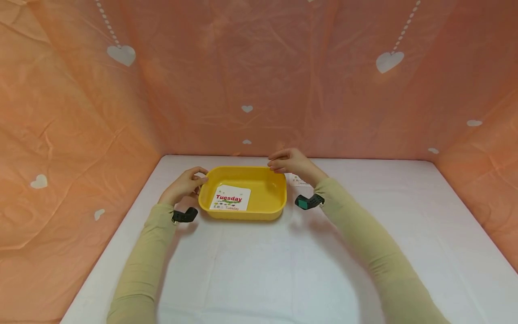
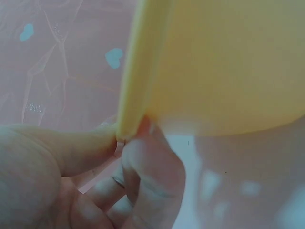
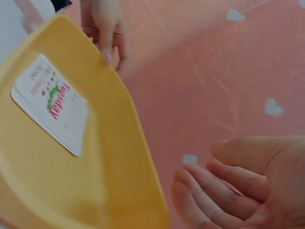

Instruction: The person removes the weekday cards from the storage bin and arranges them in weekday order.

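A yellow plastic tray [image 1: 265, 191] with rounded corners sits around the middle of the white table. Inside it, toward the left, lies a white card [image 1: 230, 198] printed "Tuesday"; the right wrist view shows several layers at its edge, like a small stack [image 3: 52, 102]. My left hand [image 1: 184, 185] pinches the tray's left rim between thumb and fingers, as the left wrist view shows up close. By the far right corner is my right hand [image 1: 292, 163], fingers loosely bent and holding nothing. In the right wrist view that right hand [image 3: 233, 186] is apart from the tray wall.
Another printed card [image 1: 298, 181] lies on the table right of the tray, partly hidden by the right forearm. Orange cloth [image 1: 259, 81] with white hearts hangs behind and at both sides of the white table [image 1: 263, 265]. Both wrists wear dark bands [image 1: 309, 201].
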Action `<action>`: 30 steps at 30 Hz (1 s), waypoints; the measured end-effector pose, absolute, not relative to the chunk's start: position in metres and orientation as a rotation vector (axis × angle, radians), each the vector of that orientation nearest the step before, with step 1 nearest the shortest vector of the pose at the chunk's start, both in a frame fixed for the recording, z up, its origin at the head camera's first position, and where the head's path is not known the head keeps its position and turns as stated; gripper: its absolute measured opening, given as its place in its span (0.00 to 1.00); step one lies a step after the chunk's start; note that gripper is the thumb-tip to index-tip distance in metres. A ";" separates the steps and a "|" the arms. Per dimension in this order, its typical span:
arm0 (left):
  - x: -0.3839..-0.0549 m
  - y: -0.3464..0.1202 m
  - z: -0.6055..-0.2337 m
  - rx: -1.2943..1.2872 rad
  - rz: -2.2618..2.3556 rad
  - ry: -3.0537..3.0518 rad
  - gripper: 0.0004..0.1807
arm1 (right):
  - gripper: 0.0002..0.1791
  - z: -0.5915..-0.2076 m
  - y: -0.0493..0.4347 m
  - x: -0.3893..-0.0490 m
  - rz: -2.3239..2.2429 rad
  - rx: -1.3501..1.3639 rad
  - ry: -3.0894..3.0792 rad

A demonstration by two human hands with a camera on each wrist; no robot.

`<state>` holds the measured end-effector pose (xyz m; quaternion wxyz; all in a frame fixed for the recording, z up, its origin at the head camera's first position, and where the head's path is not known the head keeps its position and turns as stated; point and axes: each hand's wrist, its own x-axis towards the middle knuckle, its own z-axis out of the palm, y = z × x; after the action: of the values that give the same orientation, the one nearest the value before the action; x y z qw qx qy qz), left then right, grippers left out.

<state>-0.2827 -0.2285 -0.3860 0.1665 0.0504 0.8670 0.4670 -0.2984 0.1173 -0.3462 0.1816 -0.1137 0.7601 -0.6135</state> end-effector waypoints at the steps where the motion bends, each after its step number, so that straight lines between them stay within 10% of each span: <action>1: -0.283 -0.229 -0.386 0.141 1.334 2.464 0.20 | 0.18 -0.348 0.113 -0.298 -1.719 -0.332 2.135; 30: -0.286 -0.229 -0.388 0.125 1.316 2.468 0.21 | 0.19 -0.375 0.043 -0.307 -1.384 -0.315 2.133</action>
<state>-0.2863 -0.2286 -0.3880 0.1699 0.0441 0.8687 0.4633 -0.3071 0.0430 -0.3751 0.2858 -0.1177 0.7977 -0.5178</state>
